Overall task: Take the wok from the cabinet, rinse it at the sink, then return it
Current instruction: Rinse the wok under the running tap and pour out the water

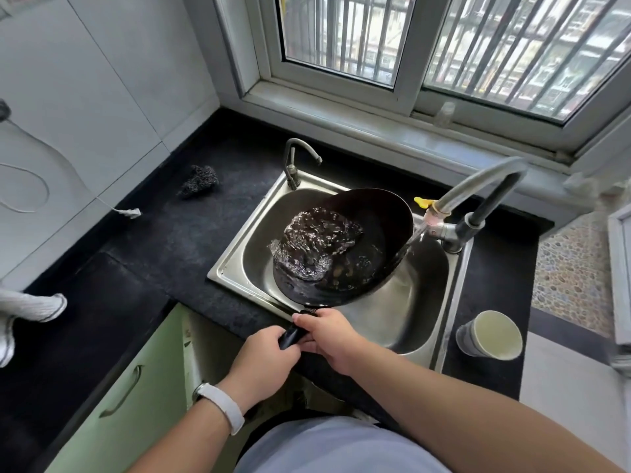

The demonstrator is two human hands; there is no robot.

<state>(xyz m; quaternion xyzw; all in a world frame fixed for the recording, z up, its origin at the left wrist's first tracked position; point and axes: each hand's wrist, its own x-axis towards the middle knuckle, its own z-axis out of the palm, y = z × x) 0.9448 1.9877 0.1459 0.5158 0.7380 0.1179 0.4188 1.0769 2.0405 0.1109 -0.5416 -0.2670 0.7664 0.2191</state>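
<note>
The black wok [372,227] is tilted over the steel sink [423,302], its low rim toward the left, with water sloshing inside it. Its black handle [290,336] points toward me. My left hand [263,360] grips the end of the handle and my right hand [327,339] grips it closer to the bowl. Water runs from the faucet [478,196] at the sink's right side onto the wok's right rim. The green cabinet door [136,377] below the counter stands open.
A smaller tap [297,158] stands at the sink's back left. A steel scourer [201,180] lies on the black counter [164,254]. A paper cup [491,334] sits right of the sink. A cloth [30,308] hangs at left. A window is behind.
</note>
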